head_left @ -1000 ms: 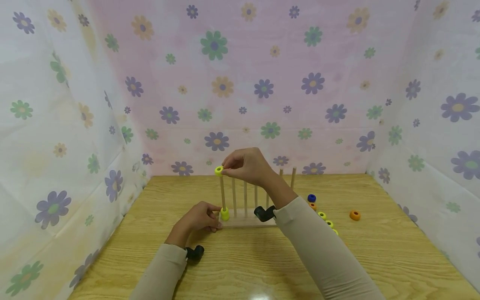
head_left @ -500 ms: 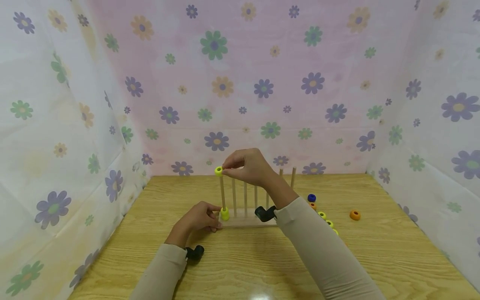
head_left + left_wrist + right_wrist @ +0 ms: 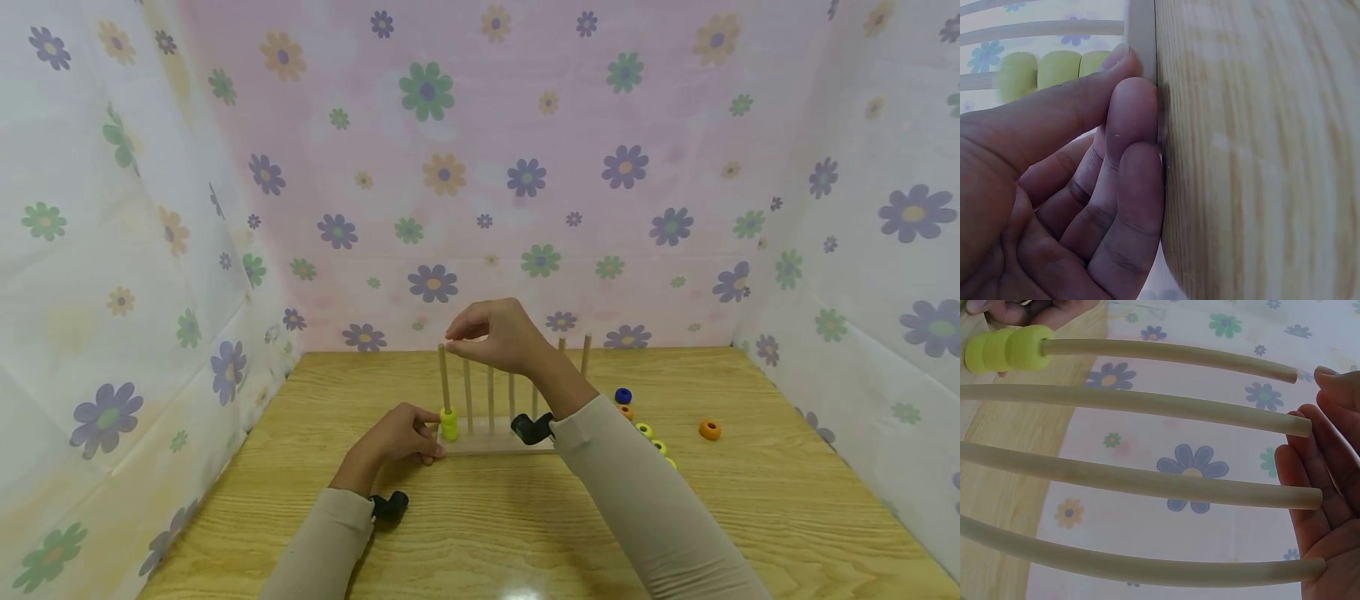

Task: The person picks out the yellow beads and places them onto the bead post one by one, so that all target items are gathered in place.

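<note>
A wooden peg stand (image 3: 498, 443) with several upright pegs is on the table. Several yellow beads (image 3: 448, 425) are stacked at the foot of its leftmost peg (image 3: 445, 379), and the right wrist view shows the bead stack (image 3: 1007, 349) up close. My left hand (image 3: 397, 433) grips the left end of the base, thumb on the wood and fingers curled at its edge. Beside the bare top of that same peg, my right hand (image 3: 501, 333) is bent with thumb and fingertips apart and nothing between them. It partly hides the other pegs.
To the right of the stand lie a blue bead (image 3: 623, 396), an orange bead (image 3: 624, 412), yellow beads (image 3: 643, 431) and a separate orange bead (image 3: 710, 430). My right sleeve covers part of that row. Flowered cloth (image 3: 480, 167) encloses the wooden table's back and sides.
The yellow bead that my right hand held at the top of the leftmost peg was let go. It dropped down the peg onto the stack. My left hand stayed in place.
</note>
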`<state>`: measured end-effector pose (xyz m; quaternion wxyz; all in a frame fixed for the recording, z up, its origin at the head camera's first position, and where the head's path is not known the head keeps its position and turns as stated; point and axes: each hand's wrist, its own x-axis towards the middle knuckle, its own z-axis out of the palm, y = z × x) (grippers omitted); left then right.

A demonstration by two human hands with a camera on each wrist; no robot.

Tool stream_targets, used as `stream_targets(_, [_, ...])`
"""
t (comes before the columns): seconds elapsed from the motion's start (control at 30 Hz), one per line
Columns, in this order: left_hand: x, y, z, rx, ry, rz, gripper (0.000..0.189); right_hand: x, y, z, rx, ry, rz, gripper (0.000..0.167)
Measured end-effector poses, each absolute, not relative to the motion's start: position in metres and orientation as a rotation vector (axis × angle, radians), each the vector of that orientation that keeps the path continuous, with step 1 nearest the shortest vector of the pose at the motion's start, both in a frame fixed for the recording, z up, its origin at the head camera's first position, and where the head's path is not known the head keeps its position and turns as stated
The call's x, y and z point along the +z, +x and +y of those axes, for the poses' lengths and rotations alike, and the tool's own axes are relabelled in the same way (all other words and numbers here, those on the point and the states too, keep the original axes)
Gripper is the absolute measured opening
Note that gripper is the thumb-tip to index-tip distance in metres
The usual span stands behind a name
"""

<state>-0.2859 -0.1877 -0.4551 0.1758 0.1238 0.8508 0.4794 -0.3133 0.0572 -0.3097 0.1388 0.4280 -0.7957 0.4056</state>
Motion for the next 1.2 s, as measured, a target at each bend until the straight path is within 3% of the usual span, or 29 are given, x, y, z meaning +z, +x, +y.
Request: stream_targets(1.2, [-0.462,-0.292,-0.19,1.344,0.356,2.406,0.07,-0.318,-0.286,0.116,0.981,1.267,-2.058,0.01])
